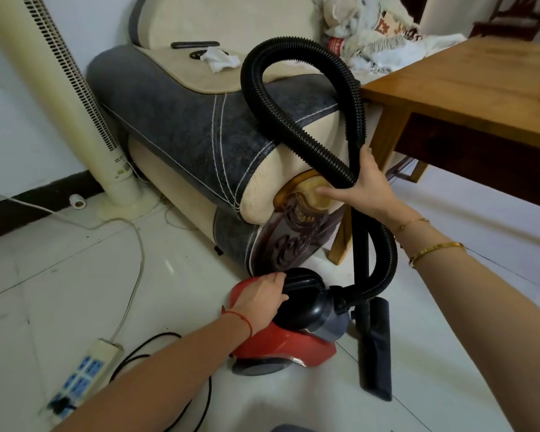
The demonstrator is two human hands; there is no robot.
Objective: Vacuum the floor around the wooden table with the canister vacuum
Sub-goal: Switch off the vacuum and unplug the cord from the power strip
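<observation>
Your right hand (367, 185) is clamped on the black corrugated hose (296, 132), just where it meets the upright black wand (360, 244): thumb stretched out to the left along the ribbing, fingers wrapped round the far side. Your left hand (262, 291) rests on the canister vacuum (293, 335), palm on the red shell, with relaxed fingers reaching onto the black handle housing on top; they touch it but do not visibly curl round it.

From your right hand the hose rises in a tall loop in front of the sofa arm (181, 120), then drops in a second loop to the canister's front port. The wand runs down to the dark floor nozzle (376, 344), which lies flat on the white tiled floor (75, 275) just right of the canister.

The canister sits on the floor at the foot of the sofa's carved end panel, near the corner leg of the wooden table (468, 85). A power strip (81, 375) lies near the bottom left edge, with a black cord (144, 357) beside it.
</observation>
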